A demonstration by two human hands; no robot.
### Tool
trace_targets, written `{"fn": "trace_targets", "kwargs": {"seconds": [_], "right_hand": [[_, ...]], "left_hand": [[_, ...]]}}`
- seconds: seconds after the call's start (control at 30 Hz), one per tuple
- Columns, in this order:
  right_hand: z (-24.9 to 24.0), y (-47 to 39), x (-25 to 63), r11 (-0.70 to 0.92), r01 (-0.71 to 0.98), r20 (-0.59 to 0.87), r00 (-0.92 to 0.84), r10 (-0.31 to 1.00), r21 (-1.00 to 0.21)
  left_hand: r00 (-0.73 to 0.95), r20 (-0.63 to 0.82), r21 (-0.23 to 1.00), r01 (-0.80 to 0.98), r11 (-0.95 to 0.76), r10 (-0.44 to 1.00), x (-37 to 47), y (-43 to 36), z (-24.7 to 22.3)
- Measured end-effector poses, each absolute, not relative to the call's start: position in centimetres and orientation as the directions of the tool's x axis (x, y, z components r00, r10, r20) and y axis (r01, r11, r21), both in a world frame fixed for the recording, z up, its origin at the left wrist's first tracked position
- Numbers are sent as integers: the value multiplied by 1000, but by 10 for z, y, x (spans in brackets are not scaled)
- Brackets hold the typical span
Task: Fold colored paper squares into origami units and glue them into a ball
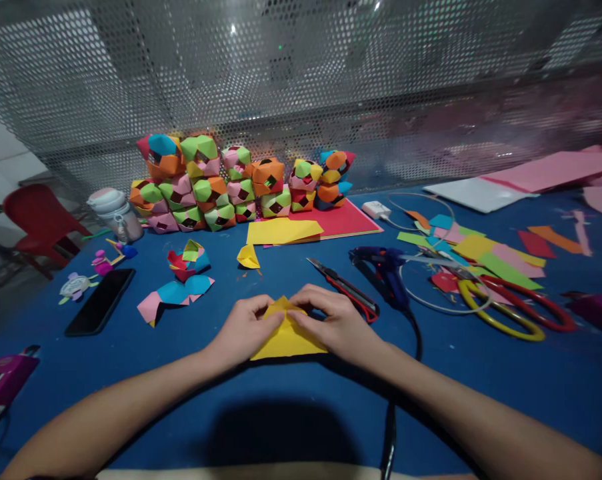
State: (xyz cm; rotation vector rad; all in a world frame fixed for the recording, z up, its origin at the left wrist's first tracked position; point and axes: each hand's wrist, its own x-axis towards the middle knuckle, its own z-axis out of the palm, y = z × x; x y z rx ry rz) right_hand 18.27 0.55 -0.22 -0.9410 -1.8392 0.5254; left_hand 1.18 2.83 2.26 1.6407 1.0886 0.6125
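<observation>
The left hand [245, 328] and the right hand [338, 325] both pinch one yellow paper [289, 345], one on each side, thumbs close together near its pointy top. The paper is in front of the person, at the blue table [181, 413] — I can't tell if it touches the top. This looks like the folding step. A neat fold would call for lined-up edges, then thumbs pressing firmly along the crease. Past the hands sits a small folded yellow piece [249, 257]. The craft knife [343, 288] and glue gun [388, 267] lie off to the right — no hand holds them.
</observation>
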Motion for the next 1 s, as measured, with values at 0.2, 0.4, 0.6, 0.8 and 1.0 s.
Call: {"fn": "trace_targets", "kwargs": {"seconds": [0.2, 0.4, 0.6, 0.8, 1.0], "right_hand": [[-3, 10, 190, 704, 322, 619, -336, 710, -633], [-2, 12, 200, 769, 360, 594, -491, 637, -528], [3, 12, 210, 810, 416, 525, -617, 586, -414], [4, 10, 211, 829, 463, 501, -662, 558, -313], [7, 9, 210, 827, 459, 480, -673, 562, -324]], "left_hand": [[479, -140, 932, 360, -48, 867, 9, 33, 20], [528, -203, 951, 307, 38, 824, 8, 34, 20], [533, -209, 945, 326, 29, 820, 6, 36, 21], [585, -168, 949, 313, -30, 794, 3, 37, 28], [537, -172, 950, 312, -5, 826, 6, 36, 25]]}}
